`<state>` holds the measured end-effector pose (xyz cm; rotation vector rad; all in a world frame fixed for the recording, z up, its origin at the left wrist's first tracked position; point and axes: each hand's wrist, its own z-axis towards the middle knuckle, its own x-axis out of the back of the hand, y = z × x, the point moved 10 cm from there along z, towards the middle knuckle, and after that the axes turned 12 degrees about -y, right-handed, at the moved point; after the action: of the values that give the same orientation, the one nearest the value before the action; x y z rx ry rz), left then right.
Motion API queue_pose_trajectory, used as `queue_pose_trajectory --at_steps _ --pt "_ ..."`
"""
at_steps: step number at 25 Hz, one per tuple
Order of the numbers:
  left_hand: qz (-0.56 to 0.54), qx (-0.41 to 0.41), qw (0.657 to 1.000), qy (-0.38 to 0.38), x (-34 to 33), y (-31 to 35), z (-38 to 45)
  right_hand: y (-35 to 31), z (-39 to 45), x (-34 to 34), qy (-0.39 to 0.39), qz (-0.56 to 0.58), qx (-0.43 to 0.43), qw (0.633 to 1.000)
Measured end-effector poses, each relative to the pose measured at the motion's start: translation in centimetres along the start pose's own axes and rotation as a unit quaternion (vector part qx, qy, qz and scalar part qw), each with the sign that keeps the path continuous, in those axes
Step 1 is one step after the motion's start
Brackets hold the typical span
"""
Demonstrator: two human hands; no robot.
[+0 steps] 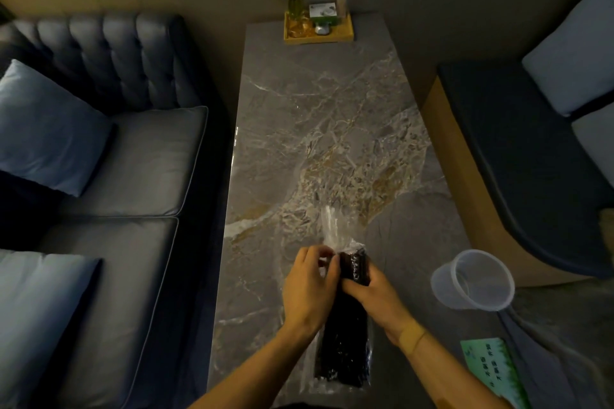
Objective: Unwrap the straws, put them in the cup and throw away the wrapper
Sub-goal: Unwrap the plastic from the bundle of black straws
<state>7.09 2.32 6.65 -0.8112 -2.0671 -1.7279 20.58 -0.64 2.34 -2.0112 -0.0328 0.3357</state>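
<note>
A bundle of black straws [345,352] in a clear plastic wrapper [335,229] lies lengthwise on the marble table [299,129], near its front edge. My left hand [307,289] pinches the wrapper at the left side of the bundle's far end. My right hand [375,295] grips the straws through the plastic from the right. The loose, crumpled top of the wrapper sticks out beyond both hands. A clear plastic cup [473,280] stands upright to the right, apart from my hands.
A green printed card [495,372] lies at the table's front right. A wooden tray [318,28] with a plant in a glass vase and small items sits at the far end. A blue sofa [109,156] flanks the left, a bench with cushions [545,129] the right.
</note>
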Motion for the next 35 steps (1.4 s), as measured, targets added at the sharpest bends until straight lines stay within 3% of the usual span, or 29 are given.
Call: queue_pose_trajectory --at_steps 2,4,9,12,14,18,21,25,27,29,31,33,35 --pt "-0.02 0.003 1.0 0.015 0.8 -0.2 0.2 0.3 0.0 0.4 0.002 0.014 -0.015 1.0" --pt "-0.12 0.016 0.992 0.014 1.1 -1.1 0.7 0.5 -0.1 1.0 -0.001 0.022 -0.032 0.999" --pt "-0.359 0.096 0.928 -0.006 2.0 -4.0 1.7 1.4 -0.4 1.7 -0.034 0.108 -0.065 0.992" --pt "-0.375 0.112 0.919 -0.034 2.2 -4.5 2.0 1.2 -0.4 1.1 -0.07 0.107 -0.065 0.99" --pt "-0.335 0.12 0.934 -0.028 2.4 -4.6 1.9 0.9 -0.5 0.8 -0.058 0.075 -0.054 0.994" --pt "-0.19 0.066 0.977 0.066 4.8 -2.3 1.1 0.0 -0.9 1.4 0.054 -0.023 -0.015 0.998" --pt "-0.267 0.072 0.959 -0.056 2.2 0.3 1.0 -1.0 -1.8 0.6 0.104 -0.173 -0.005 0.979" --pt "-0.384 0.183 0.892 -0.152 0.3 1.0 1.2 -2.9 -3.1 -1.6 0.126 -0.441 0.033 0.888" --pt "-0.347 0.193 0.902 -0.17 0.7 1.1 1.2 -3.3 -3.5 -3.0 0.119 -0.515 0.066 0.846" --pt "-0.306 0.163 0.926 -0.151 1.6 1.6 1.3 -3.6 -4.1 -3.8 0.123 -0.541 0.081 0.828" --pt "-0.287 0.121 0.942 -0.123 2.6 2.3 1.2 -3.2 -4.1 -3.4 0.112 -0.509 0.056 0.851" --pt "-0.275 0.083 0.951 -0.117 3.3 3.0 0.8 -2.3 -4.2 -3.4 0.046 -0.426 0.011 0.903" --pt "-0.263 0.053 0.955 -0.125 3.8 3.8 0.3 -3.8 -5.1 -3.7 0.036 -0.302 0.048 0.951"
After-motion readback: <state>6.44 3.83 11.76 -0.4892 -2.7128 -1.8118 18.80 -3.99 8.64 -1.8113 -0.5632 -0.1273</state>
